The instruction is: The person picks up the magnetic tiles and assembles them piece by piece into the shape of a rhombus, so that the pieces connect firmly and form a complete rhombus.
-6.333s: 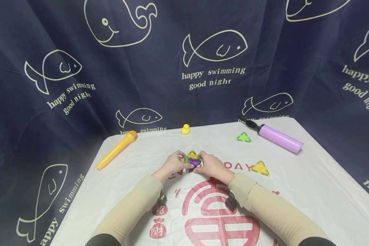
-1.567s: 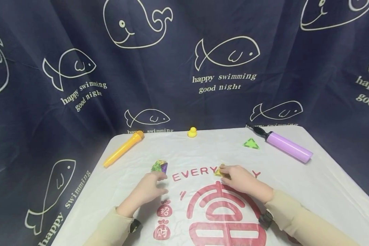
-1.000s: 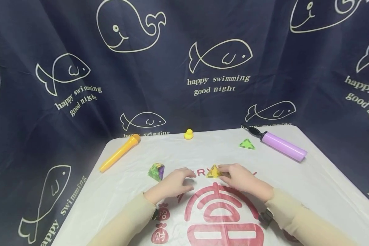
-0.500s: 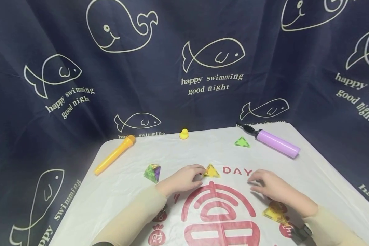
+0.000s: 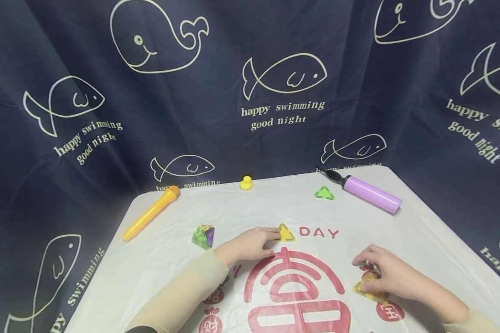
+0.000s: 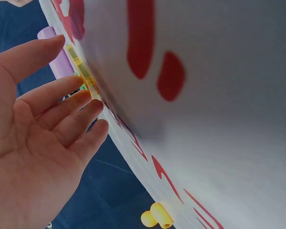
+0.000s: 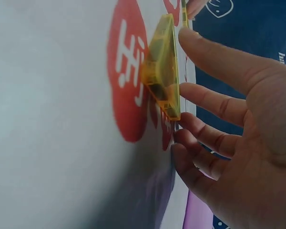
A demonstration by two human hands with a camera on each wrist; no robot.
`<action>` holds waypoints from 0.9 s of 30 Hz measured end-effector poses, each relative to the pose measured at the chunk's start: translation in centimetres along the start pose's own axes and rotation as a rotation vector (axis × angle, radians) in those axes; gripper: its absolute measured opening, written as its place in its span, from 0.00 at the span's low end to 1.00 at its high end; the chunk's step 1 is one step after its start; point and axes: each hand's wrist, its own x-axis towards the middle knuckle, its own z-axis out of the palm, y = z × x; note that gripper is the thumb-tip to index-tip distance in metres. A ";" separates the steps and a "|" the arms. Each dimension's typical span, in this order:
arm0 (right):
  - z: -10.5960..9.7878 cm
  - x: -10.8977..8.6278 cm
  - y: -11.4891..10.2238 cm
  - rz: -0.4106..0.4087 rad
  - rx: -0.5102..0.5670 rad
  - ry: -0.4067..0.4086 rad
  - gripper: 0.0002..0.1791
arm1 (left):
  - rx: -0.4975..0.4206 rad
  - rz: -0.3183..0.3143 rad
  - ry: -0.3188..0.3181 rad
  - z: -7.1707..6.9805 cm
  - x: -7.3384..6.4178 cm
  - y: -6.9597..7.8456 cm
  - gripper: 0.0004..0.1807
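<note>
Well inside the edges of the bench [image 5: 233, 208], a yellow tile [image 5: 287, 234] is touched by the left hand [image 5: 251, 243], fingers extended; rightward, a second tile [image 5: 375, 296] is overhung by the right hand [image 5: 393, 276], fingers spread.

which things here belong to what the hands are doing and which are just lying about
Likely part of the job:
yellow triangle touched by the left hand
second yellow triangle at the right hand
joined green, purple and yellow tiles
green triangle, perhaps: similar shape, but untouched

Seemingly just lying about:
orange microphone
yellow duck
purple pump
</note>
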 end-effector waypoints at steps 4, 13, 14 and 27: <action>0.2 -0.7 0.1 -0.014 0.036 -0.022 0.29 | -0.005 -0.005 -0.019 -0.3 0.0 0.4 0.31; 0.1 -1.4 -0.6 0.042 0.000 -0.091 0.31 | 0.016 0.011 -0.049 -0.2 0.4 0.5 0.34; 0.1 -1.4 -0.7 0.048 -0.003 -0.090 0.31 | 0.019 0.012 -0.050 -0.1 0.4 0.5 0.34; 0.4 0.1 -0.9 0.091 -0.046 -0.065 0.26 | 0.030 -0.020 -0.041 0.4 -0.4 0.5 0.33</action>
